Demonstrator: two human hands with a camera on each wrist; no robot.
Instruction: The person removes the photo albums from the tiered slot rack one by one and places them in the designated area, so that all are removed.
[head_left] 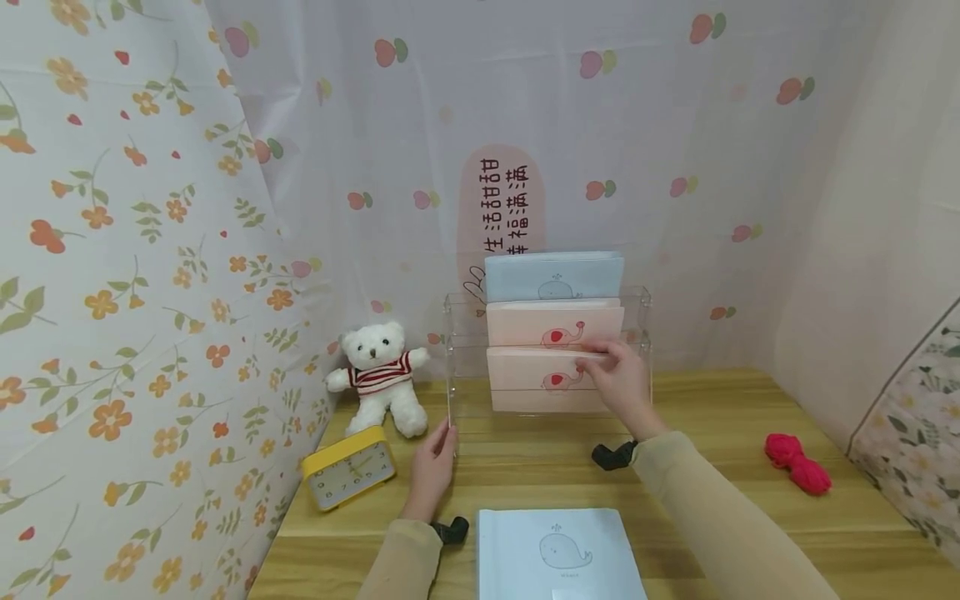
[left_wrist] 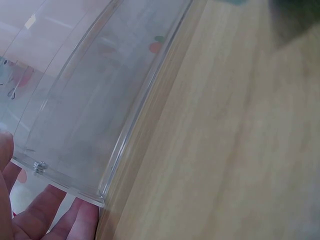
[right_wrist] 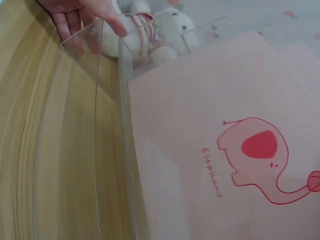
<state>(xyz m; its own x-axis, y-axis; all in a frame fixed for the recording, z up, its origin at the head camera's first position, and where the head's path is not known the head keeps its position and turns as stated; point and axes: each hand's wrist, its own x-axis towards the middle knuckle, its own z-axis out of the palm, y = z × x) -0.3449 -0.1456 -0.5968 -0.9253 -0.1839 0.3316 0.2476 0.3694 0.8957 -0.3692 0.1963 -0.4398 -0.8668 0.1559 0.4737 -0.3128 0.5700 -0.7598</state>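
A clear acrylic rack (head_left: 451, 367) with stepped tiers stands at the back of the table. My left hand (head_left: 432, 467) holds its left side, the thumb and fingers lying on opposite faces of the clear panel (left_wrist: 75, 125). With my right hand (head_left: 624, 385) I pinch the upper right edge of the pink elephant notebook (head_left: 517, 375) in the lowest tier. Behind it sits another pink elephant notebook (head_left: 517, 323). A light blue whale notebook (head_left: 517, 279) is in the top tier. The right wrist view shows the pink cover (right_wrist: 175, 135) closely, but not my right fingers.
Left of the rack sit a white teddy bear (head_left: 382, 375) in a striped shirt and a yellow clock (head_left: 348, 467). Another light blue whale notebook (head_left: 555, 554) lies at the table's front. Pink-red yarn (head_left: 797, 463) lies on the right. Patterned cloth (head_left: 645, 125) hangs behind.
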